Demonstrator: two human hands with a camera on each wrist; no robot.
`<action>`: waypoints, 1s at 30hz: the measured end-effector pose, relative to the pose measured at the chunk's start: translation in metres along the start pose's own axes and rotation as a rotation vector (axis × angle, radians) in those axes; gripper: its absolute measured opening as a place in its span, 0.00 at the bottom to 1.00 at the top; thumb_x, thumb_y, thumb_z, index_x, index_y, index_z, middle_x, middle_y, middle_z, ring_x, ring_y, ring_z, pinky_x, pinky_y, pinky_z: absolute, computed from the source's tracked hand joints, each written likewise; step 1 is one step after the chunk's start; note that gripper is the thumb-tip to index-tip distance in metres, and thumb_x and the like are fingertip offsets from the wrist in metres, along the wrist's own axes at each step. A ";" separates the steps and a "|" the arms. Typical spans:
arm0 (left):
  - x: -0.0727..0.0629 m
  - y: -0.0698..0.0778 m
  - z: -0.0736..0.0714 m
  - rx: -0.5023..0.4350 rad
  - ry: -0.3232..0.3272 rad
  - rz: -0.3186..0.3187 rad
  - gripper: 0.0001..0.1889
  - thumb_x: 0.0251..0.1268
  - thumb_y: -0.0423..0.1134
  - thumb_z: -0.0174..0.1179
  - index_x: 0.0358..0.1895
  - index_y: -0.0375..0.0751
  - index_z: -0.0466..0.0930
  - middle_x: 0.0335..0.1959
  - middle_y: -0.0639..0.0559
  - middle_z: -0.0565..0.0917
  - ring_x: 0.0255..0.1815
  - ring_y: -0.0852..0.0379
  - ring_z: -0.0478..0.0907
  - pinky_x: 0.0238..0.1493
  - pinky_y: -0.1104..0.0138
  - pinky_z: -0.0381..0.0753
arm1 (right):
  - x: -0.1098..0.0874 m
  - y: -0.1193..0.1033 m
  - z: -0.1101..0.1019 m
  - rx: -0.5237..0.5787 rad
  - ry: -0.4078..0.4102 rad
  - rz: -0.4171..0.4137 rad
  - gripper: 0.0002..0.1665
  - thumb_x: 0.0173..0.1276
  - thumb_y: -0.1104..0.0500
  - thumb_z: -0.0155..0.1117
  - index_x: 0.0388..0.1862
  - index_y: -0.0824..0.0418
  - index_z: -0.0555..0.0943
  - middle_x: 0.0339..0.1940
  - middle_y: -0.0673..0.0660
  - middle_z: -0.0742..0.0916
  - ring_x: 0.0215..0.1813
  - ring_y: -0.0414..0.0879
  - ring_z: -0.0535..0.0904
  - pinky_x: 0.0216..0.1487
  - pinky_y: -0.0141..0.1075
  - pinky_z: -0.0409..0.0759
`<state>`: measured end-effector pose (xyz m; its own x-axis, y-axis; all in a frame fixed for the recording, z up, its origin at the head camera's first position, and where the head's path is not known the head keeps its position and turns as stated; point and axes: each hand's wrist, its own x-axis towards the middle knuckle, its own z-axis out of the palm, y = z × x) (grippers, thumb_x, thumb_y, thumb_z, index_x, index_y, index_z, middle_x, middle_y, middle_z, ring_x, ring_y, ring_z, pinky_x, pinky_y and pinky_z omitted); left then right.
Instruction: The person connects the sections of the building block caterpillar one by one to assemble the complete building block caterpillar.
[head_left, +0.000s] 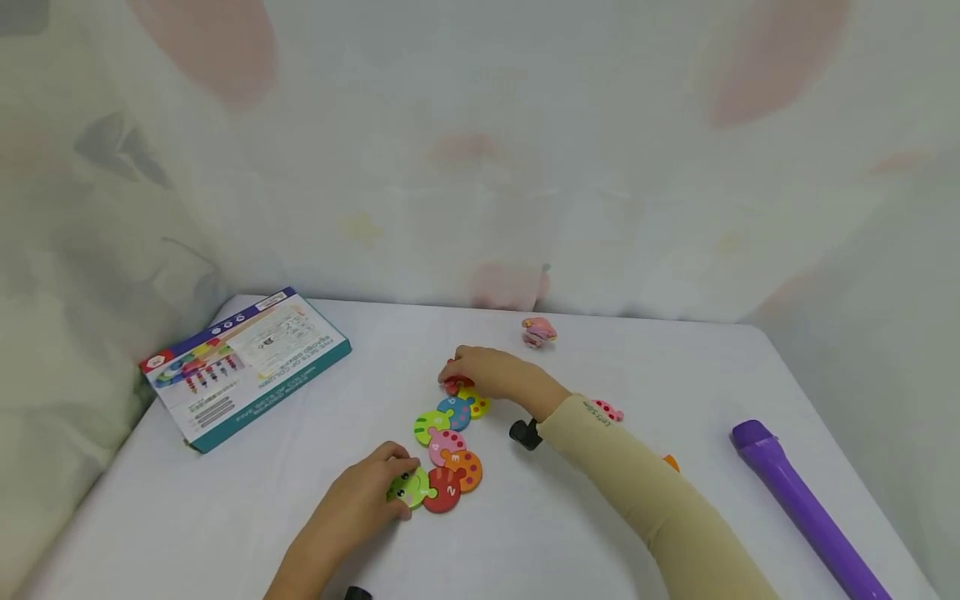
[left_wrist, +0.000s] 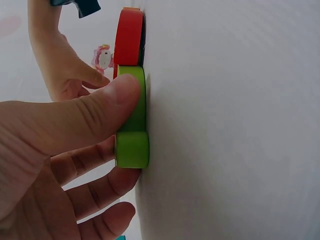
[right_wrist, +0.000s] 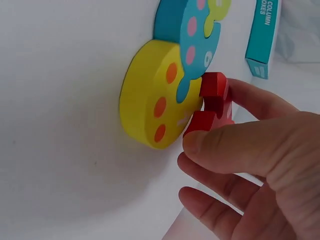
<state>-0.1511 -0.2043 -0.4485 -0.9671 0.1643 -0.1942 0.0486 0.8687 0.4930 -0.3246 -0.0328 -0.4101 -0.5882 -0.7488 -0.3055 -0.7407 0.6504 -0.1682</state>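
A curved caterpillar puzzle of colourful numbered pieces lies on the white table. At its near end, my left hand [head_left: 356,500] holds the green smiling head piece [head_left: 410,492] between thumb and fingers. Joined to the head is a red piece [head_left: 443,492], followed by orange [head_left: 469,472], pink [head_left: 447,446], green, blue [head_left: 454,412] and yellow [right_wrist: 145,95] pieces. My right hand [head_left: 491,373] pinches another red piece [right_wrist: 214,85] between thumb and index finger. In the right wrist view, that piece's notched end is tilted up against the yellow piece's edge.
At the left lies a printed puzzle box [head_left: 247,367]. A small pink toy figure [head_left: 538,332] sits near the back edge. A pink spotted piece [head_left: 607,410] and an orange piece [head_left: 671,462] show past the right sleeve. A long purple stick [head_left: 810,508] lies at the right.
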 end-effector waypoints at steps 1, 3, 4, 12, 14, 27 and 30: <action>0.000 0.000 0.000 0.002 -0.001 0.002 0.28 0.38 0.41 0.75 0.50 0.42 0.81 0.47 0.54 0.75 0.44 0.55 0.73 0.50 0.55 0.77 | 0.001 0.001 0.000 -0.015 -0.003 -0.001 0.24 0.64 0.60 0.60 0.58 0.42 0.76 0.52 0.52 0.76 0.50 0.45 0.72 0.55 0.36 0.74; 0.001 0.000 0.000 0.003 -0.001 0.003 0.28 0.38 0.41 0.75 0.50 0.42 0.81 0.47 0.54 0.76 0.44 0.56 0.73 0.50 0.55 0.77 | 0.001 0.002 0.000 -0.035 -0.007 -0.002 0.25 0.64 0.60 0.61 0.58 0.41 0.75 0.53 0.51 0.76 0.51 0.45 0.71 0.55 0.36 0.74; 0.001 0.000 0.000 0.003 -0.002 0.005 0.28 0.38 0.41 0.75 0.50 0.42 0.81 0.47 0.54 0.76 0.44 0.55 0.73 0.49 0.55 0.77 | 0.002 0.003 0.001 -0.043 -0.009 0.000 0.26 0.63 0.61 0.62 0.59 0.40 0.75 0.53 0.51 0.76 0.52 0.45 0.71 0.55 0.37 0.75; 0.001 -0.001 0.000 0.003 0.002 0.008 0.28 0.38 0.41 0.75 0.50 0.42 0.81 0.46 0.54 0.76 0.45 0.55 0.74 0.49 0.55 0.77 | 0.003 0.006 0.003 -0.061 -0.014 0.013 0.31 0.62 0.61 0.63 0.62 0.39 0.71 0.57 0.50 0.76 0.56 0.45 0.71 0.57 0.39 0.73; 0.001 -0.001 0.000 0.004 0.003 0.011 0.28 0.38 0.40 0.75 0.50 0.42 0.81 0.46 0.53 0.76 0.45 0.55 0.74 0.49 0.55 0.77 | 0.002 0.004 0.003 -0.058 -0.023 0.026 0.32 0.63 0.61 0.62 0.63 0.38 0.71 0.58 0.50 0.76 0.57 0.46 0.70 0.57 0.40 0.73; 0.001 0.001 0.000 0.022 0.007 0.010 0.29 0.37 0.42 0.75 0.50 0.42 0.81 0.47 0.54 0.75 0.44 0.55 0.74 0.49 0.54 0.77 | -0.080 0.045 -0.003 0.003 0.224 0.012 0.30 0.62 0.63 0.63 0.64 0.48 0.71 0.58 0.53 0.77 0.59 0.47 0.72 0.53 0.42 0.76; 0.000 0.000 -0.001 0.034 0.013 0.006 0.29 0.36 0.42 0.75 0.50 0.42 0.81 0.47 0.54 0.76 0.44 0.55 0.74 0.49 0.54 0.77 | -0.114 0.059 0.000 0.035 0.246 0.061 0.29 0.62 0.62 0.64 0.63 0.51 0.72 0.58 0.54 0.76 0.58 0.48 0.72 0.52 0.44 0.76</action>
<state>-0.1513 -0.2049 -0.4477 -0.9700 0.1637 -0.1799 0.0628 0.8832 0.4649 -0.3013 0.0913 -0.3851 -0.6957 -0.7139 -0.0796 -0.6925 0.6960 -0.1898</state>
